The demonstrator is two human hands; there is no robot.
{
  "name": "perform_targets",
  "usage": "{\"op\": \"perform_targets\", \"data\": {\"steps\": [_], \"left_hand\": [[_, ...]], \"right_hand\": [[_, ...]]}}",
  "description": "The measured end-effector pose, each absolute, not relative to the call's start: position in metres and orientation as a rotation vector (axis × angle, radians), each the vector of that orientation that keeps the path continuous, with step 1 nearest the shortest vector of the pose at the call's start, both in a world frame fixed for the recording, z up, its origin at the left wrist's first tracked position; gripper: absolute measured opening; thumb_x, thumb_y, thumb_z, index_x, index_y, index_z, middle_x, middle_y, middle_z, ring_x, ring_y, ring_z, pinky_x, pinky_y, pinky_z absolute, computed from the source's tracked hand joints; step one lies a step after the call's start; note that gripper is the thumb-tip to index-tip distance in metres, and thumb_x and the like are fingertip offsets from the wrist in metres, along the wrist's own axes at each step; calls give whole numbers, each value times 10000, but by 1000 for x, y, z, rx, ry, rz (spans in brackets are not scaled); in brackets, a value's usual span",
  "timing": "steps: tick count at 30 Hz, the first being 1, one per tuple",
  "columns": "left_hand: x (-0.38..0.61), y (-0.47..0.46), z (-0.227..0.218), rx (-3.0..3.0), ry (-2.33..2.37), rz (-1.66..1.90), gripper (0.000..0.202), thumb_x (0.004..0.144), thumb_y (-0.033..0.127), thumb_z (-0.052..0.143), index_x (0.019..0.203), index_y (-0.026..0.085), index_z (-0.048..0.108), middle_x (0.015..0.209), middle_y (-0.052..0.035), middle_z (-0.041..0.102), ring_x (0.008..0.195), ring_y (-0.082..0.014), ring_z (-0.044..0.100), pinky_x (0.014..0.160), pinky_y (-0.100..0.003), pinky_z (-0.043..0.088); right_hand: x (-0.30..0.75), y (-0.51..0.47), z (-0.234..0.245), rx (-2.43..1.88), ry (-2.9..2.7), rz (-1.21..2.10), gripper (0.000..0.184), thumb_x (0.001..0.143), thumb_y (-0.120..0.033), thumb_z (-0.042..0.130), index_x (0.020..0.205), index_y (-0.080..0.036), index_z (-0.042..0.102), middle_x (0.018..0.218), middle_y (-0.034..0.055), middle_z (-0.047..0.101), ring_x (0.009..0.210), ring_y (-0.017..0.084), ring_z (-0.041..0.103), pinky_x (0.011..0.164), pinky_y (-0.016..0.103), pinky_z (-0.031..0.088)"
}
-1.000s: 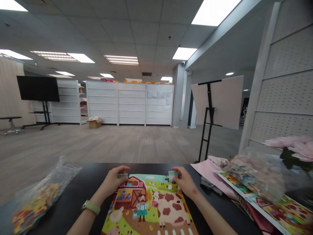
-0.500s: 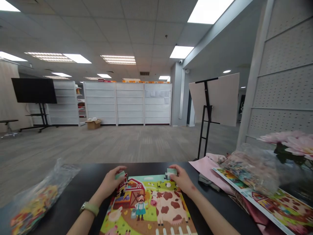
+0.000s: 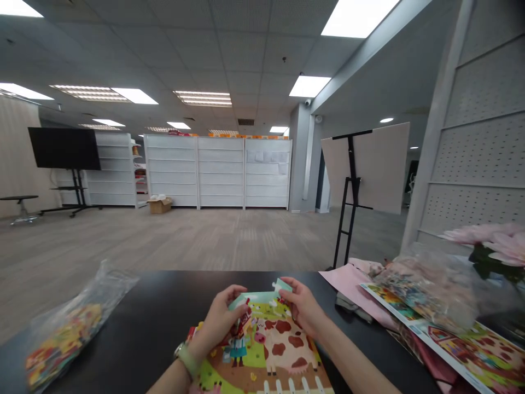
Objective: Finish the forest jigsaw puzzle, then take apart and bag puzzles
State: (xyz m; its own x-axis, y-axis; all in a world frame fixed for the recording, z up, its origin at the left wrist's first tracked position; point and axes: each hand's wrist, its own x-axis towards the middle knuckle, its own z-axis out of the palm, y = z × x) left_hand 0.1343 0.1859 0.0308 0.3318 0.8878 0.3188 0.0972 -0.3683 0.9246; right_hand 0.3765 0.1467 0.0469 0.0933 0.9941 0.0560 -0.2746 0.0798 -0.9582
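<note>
Left wrist [image 3: 200,346] — pale green watch strap [image 3: 188,361].

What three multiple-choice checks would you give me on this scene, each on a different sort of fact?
1. Where is the clear plastic bag of puzzle pieces?
A. On the floor
B. On the black table, left of the farm jigsaw puzzle
C. In a hand

2. What colour is the watch strap on the left wrist?
A. Green
B. Red
C. Black

3. What are the left hand and right hand doing?
A. Resting flat on the table
B. Holding the bag
C. Gripping the puzzle's top edge

Answers:
1. B, the bag lies on the tabletop.
2. A, the strap shows green.
3. C, both hands close on that edge.
</note>
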Motion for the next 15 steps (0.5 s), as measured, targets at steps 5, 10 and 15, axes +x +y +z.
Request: {"op": "perform_targets", "data": {"steps": [5,10,15], "left_hand": [[157,172,27,1719,845,1140,310,757,331,716,1028,196,649,901,-45,724,880,-233,702,783,-316,546],[152,175,31,1712,869,1200,314,818,393,667,1043,177,629,898,-61,715,848,-230,705,754,-321,545],[153,170,33,1750,937,1269,235,782,311,698,986,198,677,868,-36,726,826,-221,705,758,-306,526]], "right_hand": [[344,138,36,-1012,-1126,1270,449,592,-422,894,881,-194,638,768,-1,700,691,183,657,671,310,542],[338,134,33,-1085,-1251,1219,439,664,-518,835,832,-212,571,780,-23,676,722,176,648,618,267,523],[336,130,35,-1091,-1099,1428,580,599,-531,864,951,-230,515,807,-10,693,652,182,673,502,265,529]]}}
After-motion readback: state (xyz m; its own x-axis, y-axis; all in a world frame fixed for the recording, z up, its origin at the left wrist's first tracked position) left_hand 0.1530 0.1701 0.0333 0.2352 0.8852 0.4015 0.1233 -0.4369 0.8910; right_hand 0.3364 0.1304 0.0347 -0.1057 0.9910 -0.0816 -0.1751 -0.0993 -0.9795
